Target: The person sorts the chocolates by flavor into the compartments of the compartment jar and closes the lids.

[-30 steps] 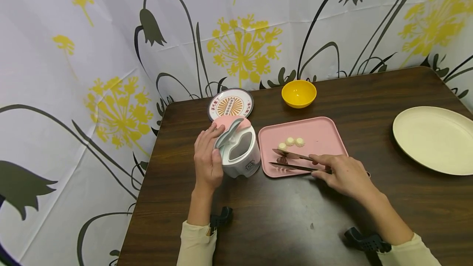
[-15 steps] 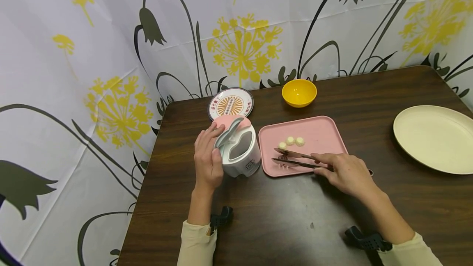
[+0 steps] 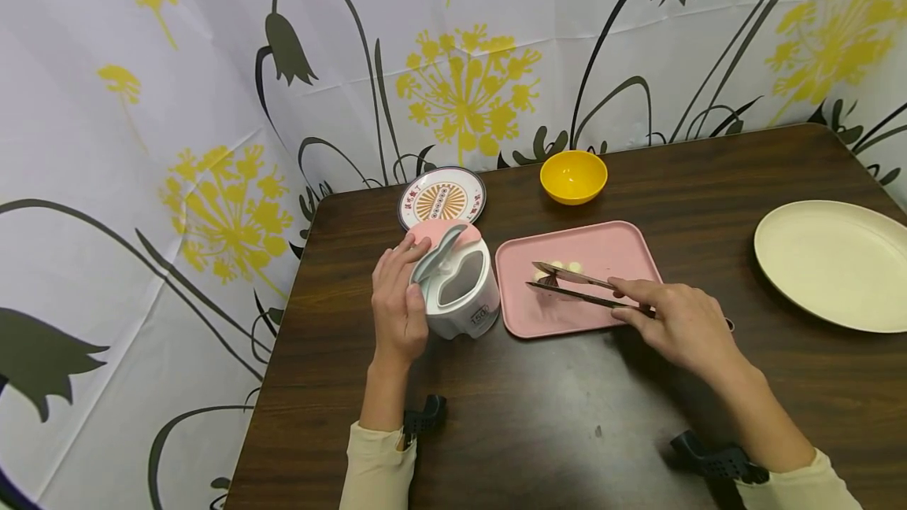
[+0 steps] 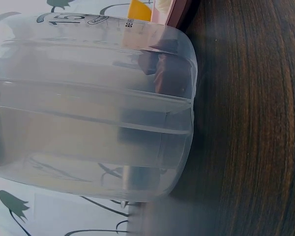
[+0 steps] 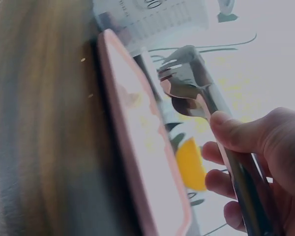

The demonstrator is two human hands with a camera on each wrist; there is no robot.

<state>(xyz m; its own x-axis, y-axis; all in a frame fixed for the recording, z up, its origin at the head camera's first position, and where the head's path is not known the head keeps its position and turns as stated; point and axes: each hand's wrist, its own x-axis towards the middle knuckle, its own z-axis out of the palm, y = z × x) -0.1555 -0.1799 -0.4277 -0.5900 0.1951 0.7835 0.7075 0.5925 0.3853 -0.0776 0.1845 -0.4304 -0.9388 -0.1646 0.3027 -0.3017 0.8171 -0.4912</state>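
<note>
My left hand [image 3: 397, 309] grips the side of a translucent white container [image 3: 473, 316], fingers over its top edge and thumb on the near side. A pink lid part and a grey curved handle [image 3: 441, 256] top it. The container's dark printed marks show in the left wrist view. My right hand [image 3: 683, 333] holds metal tongs [image 3: 577, 297], one end forked and the other spoon-shaped. Their parted tips hang over the pink tray [image 3: 602, 237], overlapping three small pale round pieces [image 3: 575, 267] in the head view. In the right wrist view, nothing shows between the tong tips [image 5: 184, 73].
A yellow bowl [image 3: 574, 178] stands behind the tray. At the back left lies a patterned plate [image 3: 453, 189], partly behind the container. A large cream oval plate [image 3: 836, 266] is at the right. Flowered cloth [image 3: 468, 93] hangs along the table's back edge.
My right hand has moved slightly right and away from me. The tong tips have shifted from the tray's near part to over the pale pieces. My left hand and the container have stayed still.
</note>
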